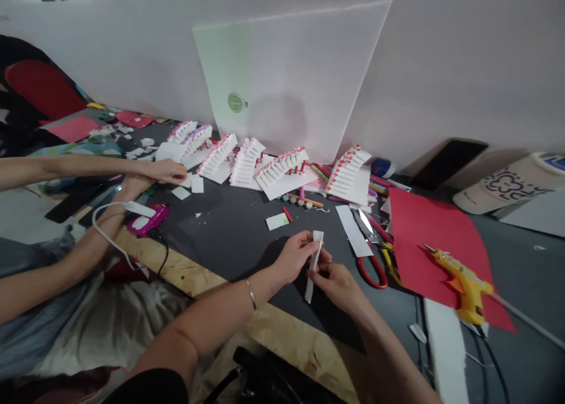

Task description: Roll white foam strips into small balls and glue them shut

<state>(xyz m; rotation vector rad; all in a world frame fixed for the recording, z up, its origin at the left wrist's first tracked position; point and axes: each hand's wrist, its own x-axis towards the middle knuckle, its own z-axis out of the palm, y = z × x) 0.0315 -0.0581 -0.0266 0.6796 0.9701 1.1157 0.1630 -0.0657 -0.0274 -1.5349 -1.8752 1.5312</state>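
A narrow folded white paper strip [315,262] is held upright at a slant above the dark table. My left hand [296,255] pinches it near its upper end, and my right hand [334,281] grips it lower down, thumb against its side. Just beyond my hands lie a small pale green card [277,221] and a short red stick [287,214]. To the right of them rests a flat white paper piece [354,230], beside red-handled scissors [374,274].
Several white paper staircase models [348,171] line the back by a leaning board [295,74]. At right, a yellow glue gun [463,280] lies on red paper [436,239], near a cup [507,183] and phone [450,162]. A co-worker's hands [168,171] work at left, behind a pink power adapter [152,218].
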